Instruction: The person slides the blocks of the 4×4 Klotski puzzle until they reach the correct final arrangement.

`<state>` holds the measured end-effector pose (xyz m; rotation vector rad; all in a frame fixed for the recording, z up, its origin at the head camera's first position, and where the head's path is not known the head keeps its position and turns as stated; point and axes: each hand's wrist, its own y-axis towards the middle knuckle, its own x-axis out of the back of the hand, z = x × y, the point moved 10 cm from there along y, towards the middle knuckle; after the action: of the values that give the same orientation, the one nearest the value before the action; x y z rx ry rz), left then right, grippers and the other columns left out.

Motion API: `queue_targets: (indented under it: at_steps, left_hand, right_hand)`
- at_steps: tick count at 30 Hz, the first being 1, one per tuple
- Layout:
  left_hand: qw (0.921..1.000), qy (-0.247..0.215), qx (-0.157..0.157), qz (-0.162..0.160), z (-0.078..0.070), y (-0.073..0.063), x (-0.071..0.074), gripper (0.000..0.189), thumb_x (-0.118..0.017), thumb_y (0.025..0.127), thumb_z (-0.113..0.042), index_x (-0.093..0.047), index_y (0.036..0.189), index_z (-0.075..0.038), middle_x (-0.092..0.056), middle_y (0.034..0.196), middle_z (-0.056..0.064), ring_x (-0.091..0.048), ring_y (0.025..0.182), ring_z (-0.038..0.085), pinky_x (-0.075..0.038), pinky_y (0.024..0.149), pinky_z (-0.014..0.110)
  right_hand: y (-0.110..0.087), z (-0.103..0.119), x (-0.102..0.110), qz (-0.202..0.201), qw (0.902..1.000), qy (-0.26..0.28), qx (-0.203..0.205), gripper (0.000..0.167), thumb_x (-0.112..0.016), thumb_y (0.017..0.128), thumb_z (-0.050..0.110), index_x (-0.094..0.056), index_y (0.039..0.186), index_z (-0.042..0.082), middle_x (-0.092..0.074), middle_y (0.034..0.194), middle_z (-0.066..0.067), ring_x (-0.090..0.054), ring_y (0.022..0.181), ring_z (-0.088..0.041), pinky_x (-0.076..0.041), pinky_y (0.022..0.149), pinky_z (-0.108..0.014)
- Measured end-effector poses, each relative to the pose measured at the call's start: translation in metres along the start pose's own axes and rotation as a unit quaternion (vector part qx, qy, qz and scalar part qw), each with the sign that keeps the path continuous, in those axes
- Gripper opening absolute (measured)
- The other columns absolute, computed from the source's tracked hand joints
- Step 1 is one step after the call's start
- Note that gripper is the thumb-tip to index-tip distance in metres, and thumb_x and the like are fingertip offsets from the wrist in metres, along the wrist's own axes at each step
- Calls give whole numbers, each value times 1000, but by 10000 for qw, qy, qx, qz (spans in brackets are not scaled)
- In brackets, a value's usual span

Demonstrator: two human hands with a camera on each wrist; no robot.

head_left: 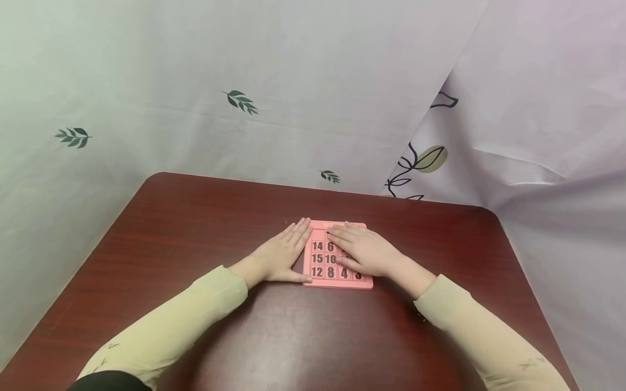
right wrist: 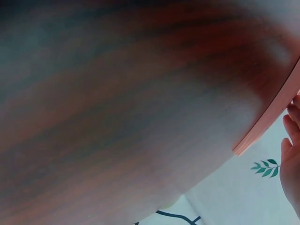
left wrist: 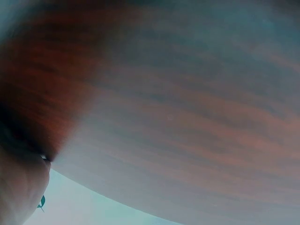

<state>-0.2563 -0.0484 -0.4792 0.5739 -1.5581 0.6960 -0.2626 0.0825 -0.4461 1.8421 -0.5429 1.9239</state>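
A pink number slide puzzle (head_left: 323,259) with black-printed square tiles lies flat on the table. Along its left side my left hand (head_left: 279,258) stretches out, fingertips by the upper left corner and thumb at the lower left corner. My right hand (head_left: 369,252) lies over the right part of the puzzle, fingers extended across the tiles and hiding several numbers. In the right wrist view the puzzle's edge (right wrist: 269,115) shows beside part of the right hand (right wrist: 293,159). Only a blurred bit of the left hand (left wrist: 23,187) appears in the left wrist view.
The dark red-brown wooden table (head_left: 220,217) has rounded far corners. Pale cloth (head_left: 293,136) with leaf prints hangs behind it and at both sides. Both forearms, in light sleeves (head_left: 171,320), come in from the near edge.
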Motion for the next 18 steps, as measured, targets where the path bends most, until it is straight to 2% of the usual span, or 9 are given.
queue_targets:
  at_steps: [5,15,18]
  left_hand:
    - [10000,20,17,1,1,0,-1,124,-54,92,-81,-13,166,9,-5,176,30,-10,166,40,-17,137,47]
    - [10000,0,-42,-69,1,2,-3,124,-54,92,-81,-12,166,9,-5,176,30,-9,166,40,-16,137,47]
    - [10000,11,-46,-68,1,2,-3,124,-53,92,-81,-12,166,9,-5,176,30,-8,167,40,-16,137,47]
  right_hand:
    - [-1,4,-2,52,9999,104,54,66,-59,106,44,-49,158,5,-48,166,-11,-44,156,-27,-32,133,-46]
    - [-7,33,-4,-104,9982,-23,597,64,-61,106,41,-51,158,6,-50,165,-9,-46,155,-25,-38,129,-45]
    - [-6,35,-6,-61,9980,-72,623,64,-60,106,41,-49,159,6,-49,166,-8,-46,155,-25,-38,129,-44]
